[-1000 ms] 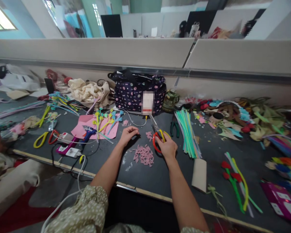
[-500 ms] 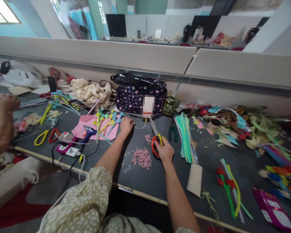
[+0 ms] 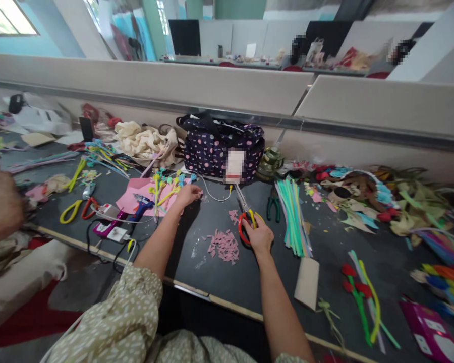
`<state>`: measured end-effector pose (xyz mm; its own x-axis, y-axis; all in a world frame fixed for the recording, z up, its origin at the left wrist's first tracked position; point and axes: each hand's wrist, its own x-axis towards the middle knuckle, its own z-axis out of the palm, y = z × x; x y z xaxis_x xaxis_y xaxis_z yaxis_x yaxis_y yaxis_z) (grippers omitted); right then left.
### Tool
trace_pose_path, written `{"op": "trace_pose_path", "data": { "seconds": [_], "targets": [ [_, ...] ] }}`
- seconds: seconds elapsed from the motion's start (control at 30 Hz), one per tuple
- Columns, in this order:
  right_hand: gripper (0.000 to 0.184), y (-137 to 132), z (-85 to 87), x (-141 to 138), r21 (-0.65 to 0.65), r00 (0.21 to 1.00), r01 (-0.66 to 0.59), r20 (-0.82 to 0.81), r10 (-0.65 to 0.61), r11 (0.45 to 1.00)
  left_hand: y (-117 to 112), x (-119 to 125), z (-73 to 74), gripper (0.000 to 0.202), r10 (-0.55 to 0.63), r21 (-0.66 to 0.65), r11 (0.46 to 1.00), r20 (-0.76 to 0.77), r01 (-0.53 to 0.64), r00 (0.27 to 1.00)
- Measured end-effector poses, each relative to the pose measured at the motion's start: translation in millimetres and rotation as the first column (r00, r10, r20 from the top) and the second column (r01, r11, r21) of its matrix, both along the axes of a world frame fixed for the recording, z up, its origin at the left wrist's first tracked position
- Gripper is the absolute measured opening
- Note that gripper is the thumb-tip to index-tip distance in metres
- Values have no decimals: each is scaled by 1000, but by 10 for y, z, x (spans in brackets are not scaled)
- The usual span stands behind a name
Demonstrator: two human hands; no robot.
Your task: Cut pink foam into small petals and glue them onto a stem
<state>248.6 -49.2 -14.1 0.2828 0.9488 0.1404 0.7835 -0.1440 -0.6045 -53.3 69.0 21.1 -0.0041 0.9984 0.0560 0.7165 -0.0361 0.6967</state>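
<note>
Our right hand [image 3: 259, 236] is closed over the red and yellow handles of the scissors [image 3: 245, 222]. They lie flat on the surface [image 3: 219, 282], blades together, pointing toward the polka-dot bag [image 3: 212, 148]. Our left hand [image 3: 187, 194] reaches to the near edge of the pink sheet [image 3: 134, 199] with its fingers curled; we cannot tell whether it pinches anything.

Between the hands lies a heap of pink snippets [image 3: 224, 245], with a smaller scatter just beside the blades, so we judge a good deal of cutting done. The pink sheet looks mostly whole under a glue gun [image 3: 142, 204] and flower stems [image 3: 166, 186], so plenty appears uncut.

Our left fingertips are hidden behind the knuckles, and the right palm covers the lower handle loop. A co-worker's hand [image 3: 0, 206] is blurred at the left edge.
</note>
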Motion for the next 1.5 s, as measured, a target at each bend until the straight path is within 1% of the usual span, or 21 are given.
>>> {"op": "trace_pose_path", "data": {
  "seconds": [0.07, 0.13, 0.2, 0.27, 0.37, 0.47, 0.57, 0.63, 0.77, 0.83, 0.9, 1.0, 1.07, 1.17, 1.23, 1.3, 1.37, 1.43, 1.5],
  "targets": [
    [62, 3, -27, 5, 25, 1000, 8, 3, -8, 1000, -44, -21, 41, 18, -25, 79, 997, 20, 23, 999],
    [63, 3, -47, 12, 36, 1000, 13, 2, -13, 999, -82, 58, 79, 6, -20, 142, 990, -14, 22, 1000],
    [64, 3, -55, 21, 31, 1000, 13, -10, -13, 999, -115, 209, 105, 7, -99, 131, 985, -125, 115, 987],
    [64, 3, -51, 29, 16, 1000, 16, -19, -15, 1000, -146, 383, 109, 12, -182, 151, 964, -223, 218, 958],
    [63, 1, -25, 31, -15, 1000, 22, -16, -22, 1000, -165, 595, 73, 18, -259, 126, 936, -390, 329, 884],
    [62, -10, 18, 23, -25, 999, 19, -29, -20, 1000, -141, 703, 23, 21, -304, 85, 915, -495, 393, 814],
    [59, -25, 62, 17, -10, 998, 7, -57, -8, 1000, -111, 741, -9, 23, -314, 72, 909, -530, 411, 787],
    [57, -29, 83, 15, 7, 998, -1, -67, 1, 1000, -109, 750, -24, 24, -280, 92, 920, -526, 381, 803],
    [54, -26, 106, 3, 13, 998, 9, -56, -8, 1000, -140, 769, -73, 22, -170, 149, 953, -459, 264, 872],
    [53, -24, 111, -4, 3, 999, 14, -44, -14, 1000, -158, 785, -114, 20, -127, 195, 956, -402, 221, 907],
    [53, -23, 113, -9, -6, 999, 9, -37, -10, 1000, -174, 807, -161, 17, -101, 254, 950, -307, 184, 946],
    [53, -21, 112, -7, -19, 1000, -4, -31, 3, 1000, -198, 841, -223, 15, -105, 320, 935, -171, 156, 980],
    [52, -18, 111, -3, -19, 1000, -9, -23, 8, 1000, -212, 859, -253, 15, -157, 349, 916, -139, 197, 978],
    [53, -14, 106, 1, -18, 1000, -2, -3, 2, 1000, -223, 879, -279, 18, -288, 362, 867, -196, 342, 937],
    [54, -11, 100, 0, -21, 1000, 2, 6, -2, 1000, -227, 894, -280, 24, -345, 323, 846, -274, 423, 898],
    [55, -10, 92, -2, -24, 1000, -1, 9, 1, 1000, -233, 912, -261, 31, -379, 253, 842, -350, 476, 857],
    [56, -9, 82, -5, -29, 1000, -6, 11, 7, 1000, -245, 925, -218, 34, -413, 177, 837, -413, 517, 811],
    [57, -8, 72, -6, -33, 1000, -7, 19, 7, 999, -262, 914, -155, 32, -454, 122, 816, -468, 564, 758],
    [57, -7, 65, -4, -36, 1000, -8, 23, 9, 999, -281, 860, -87, 29, -502, 95, 770, -519, 630, 692]
  ]
}}
